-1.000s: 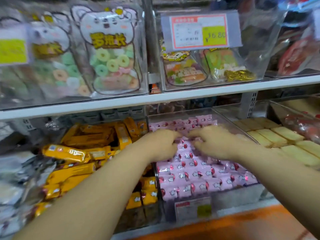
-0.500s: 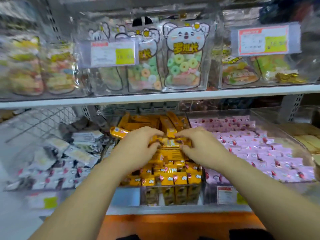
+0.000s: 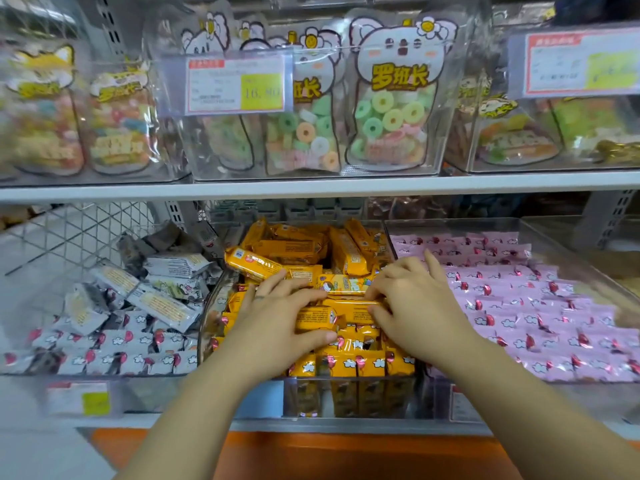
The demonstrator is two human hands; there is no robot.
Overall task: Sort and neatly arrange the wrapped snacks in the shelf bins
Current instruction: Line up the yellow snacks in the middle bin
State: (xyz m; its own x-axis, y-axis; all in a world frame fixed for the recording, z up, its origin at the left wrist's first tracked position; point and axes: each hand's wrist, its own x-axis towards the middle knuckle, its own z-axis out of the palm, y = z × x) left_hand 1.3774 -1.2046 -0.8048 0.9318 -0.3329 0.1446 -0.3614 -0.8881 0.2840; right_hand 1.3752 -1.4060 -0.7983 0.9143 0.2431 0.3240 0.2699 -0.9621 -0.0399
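The middle bin (image 3: 346, 378) sits between left bin (image 3: 152, 377) and right bin (image 3: 453, 222).

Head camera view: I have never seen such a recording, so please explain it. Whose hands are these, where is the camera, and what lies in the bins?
No machine here: a person wears one wide-angle camera on the head, looking forward and down, so both bare arms reach in from below. The left hand and right hand work in the middle clear bin of orange packs. The right hand's fingers curl round the end of one orange bar; the left hand lies on the packs beside it, and whether it has a grip on one I cannot tell. In the bin to the left lie grey-white packs, partly jumbled; to the right, pink packs in tidy rows. The shelf above holds bags of ring sweets, with price tags in front.
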